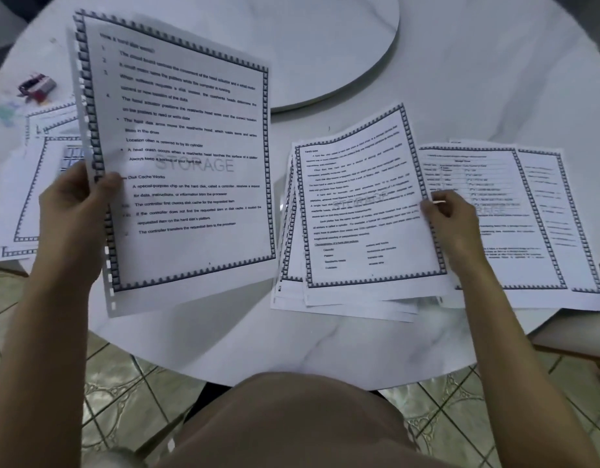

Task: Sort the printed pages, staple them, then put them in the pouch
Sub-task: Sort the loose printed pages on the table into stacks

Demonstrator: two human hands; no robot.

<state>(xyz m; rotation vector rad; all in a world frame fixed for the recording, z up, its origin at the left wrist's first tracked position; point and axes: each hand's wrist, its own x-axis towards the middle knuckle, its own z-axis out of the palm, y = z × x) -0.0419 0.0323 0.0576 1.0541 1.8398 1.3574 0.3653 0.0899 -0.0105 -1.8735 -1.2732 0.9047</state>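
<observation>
Left hand point(72, 211) grips the punched-edge page point(183, 157), raised above the bench point(224, 332). Right hand point(450, 217) pinches the right edge of the top page point(362, 204) on the stack point(342, 307) lying to its left.

The left forearm point(38, 332), at about 8 o'clock, and the right forearm point(514, 332), at about 4 o'clock, are both bare right to the picture's edge. The left hand point(72, 211) at 9 o'clock and the right hand point(450, 217) at 3 o'clock are bare too. At 6 o'clock a plain brownish-tan garment point(291, 423) of smooth, unpatterned cloth covers the front of the body; what kind of garment it is cannot be told.
</observation>
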